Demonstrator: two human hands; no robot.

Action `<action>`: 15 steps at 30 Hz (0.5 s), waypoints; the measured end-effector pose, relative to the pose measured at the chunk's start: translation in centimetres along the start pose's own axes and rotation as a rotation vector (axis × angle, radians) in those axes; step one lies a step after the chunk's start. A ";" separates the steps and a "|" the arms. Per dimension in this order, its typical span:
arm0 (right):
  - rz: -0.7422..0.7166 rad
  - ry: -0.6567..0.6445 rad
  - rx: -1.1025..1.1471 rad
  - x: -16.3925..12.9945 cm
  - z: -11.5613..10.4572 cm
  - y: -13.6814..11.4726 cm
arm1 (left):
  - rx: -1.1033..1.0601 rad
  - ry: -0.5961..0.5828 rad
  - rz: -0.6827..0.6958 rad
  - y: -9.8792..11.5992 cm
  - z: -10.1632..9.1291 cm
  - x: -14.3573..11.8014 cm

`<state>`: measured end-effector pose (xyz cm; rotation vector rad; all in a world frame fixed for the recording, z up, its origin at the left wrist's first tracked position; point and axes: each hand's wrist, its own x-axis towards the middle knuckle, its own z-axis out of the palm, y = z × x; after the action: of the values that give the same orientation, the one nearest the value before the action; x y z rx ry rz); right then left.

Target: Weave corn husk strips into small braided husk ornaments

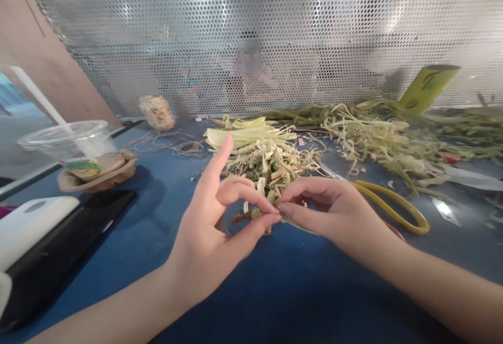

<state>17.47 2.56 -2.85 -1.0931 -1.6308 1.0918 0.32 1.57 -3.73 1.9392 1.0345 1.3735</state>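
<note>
My left hand (220, 213) and my right hand (326, 205) meet fingertip to fingertip over the blue table. Thumb and forefinger of each are pinched on a thin plant strip (301, 225), mostly covered by the fingers; part of it shows pale green under my right hand. On the left hand, one finger points up. Small green-brown knotted plant bits (256, 212) show just behind the pinch. Beyond them lies a heap of pale knotted husk pieces (271, 158), with flat light-green husk strips (251, 129) behind it. Yellow-handled scissors (411, 219) lie beside my right hand.
A brown holder (98, 179) with a clear plastic cup (70, 140) and straw stands left, near a black-and-white device (66, 250). Twine (184, 145) and a pale bundle (157, 112) lie farther back. Shredded husks (377, 140) and a yellow-green box (428, 88) are right, before a perforated metal panel (334, 30).
</note>
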 end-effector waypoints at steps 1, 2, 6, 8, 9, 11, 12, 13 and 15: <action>0.018 -0.009 0.016 0.0 0.0 0.0 | -0.025 0.000 -0.069 0.1 -0.1 0.0; 0.040 -0.018 0.034 0.0 -0.1 0.0 | -0.049 -0.001 -0.119 0.3 -0.3 0.0; 0.101 -0.042 0.106 0.0 -0.1 0.0 | -0.129 -0.038 -0.066 0.5 -0.7 0.0; 0.107 -0.058 0.119 0.0 -0.2 0.0 | -0.131 -0.092 0.018 0.5 -0.7 0.1; 0.103 -0.071 0.120 -0.1 -0.2 0.0 | -0.120 -0.120 0.035 0.4 -0.7 0.1; 0.091 -0.099 0.120 -0.1 -0.2 0.1 | -0.090 -0.167 0.045 0.3 -0.6 0.2; 0.090 -0.110 0.124 -0.1 -0.2 0.1 | -0.069 -0.178 0.049 0.3 -0.6 0.2; 0.097 -0.119 0.135 0.0 -0.2 0.1 | -0.043 -0.182 0.064 0.4 -0.6 0.1; 0.132 -0.132 0.165 0.0 -0.2 0.0 | 0.039 -0.184 0.134 0.5 -0.6 0.1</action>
<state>17.61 2.63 -2.83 -1.0501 -1.5549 1.3854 -0.10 1.39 -3.12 2.1519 0.8641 1.2249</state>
